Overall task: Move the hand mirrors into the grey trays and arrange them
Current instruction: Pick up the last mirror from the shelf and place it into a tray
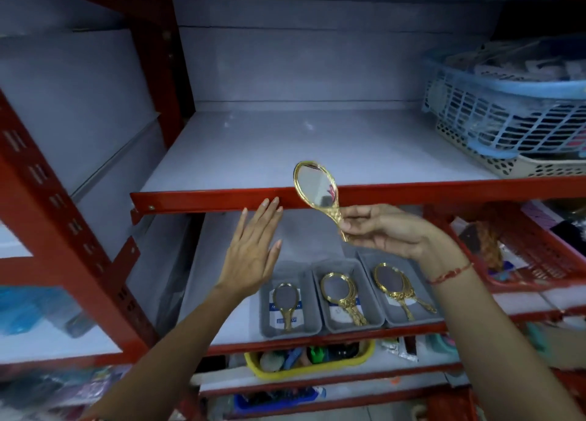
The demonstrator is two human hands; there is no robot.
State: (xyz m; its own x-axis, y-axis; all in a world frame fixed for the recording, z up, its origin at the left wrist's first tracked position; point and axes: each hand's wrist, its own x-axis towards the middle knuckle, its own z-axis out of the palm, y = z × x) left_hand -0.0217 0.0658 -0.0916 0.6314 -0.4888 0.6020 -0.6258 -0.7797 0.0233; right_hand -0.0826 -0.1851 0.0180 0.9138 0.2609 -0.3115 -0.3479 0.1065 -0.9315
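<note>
Right hand [379,230] pinches gold hand mirror [317,186] by handle; left hand [253,252] spread, empty. Three grey trays [371,262] side by side on shelf [222,294], gold mirrors [339,294] in each.

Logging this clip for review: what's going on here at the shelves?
A person is sorting gold hand mirrors into three grey trays on a red shelf unit. The right hand holds one mirror up by its handle, above the trays. The left hand is open and empty, fingers near the shelf edge. Each tray already holds at least one mirror.
</note>
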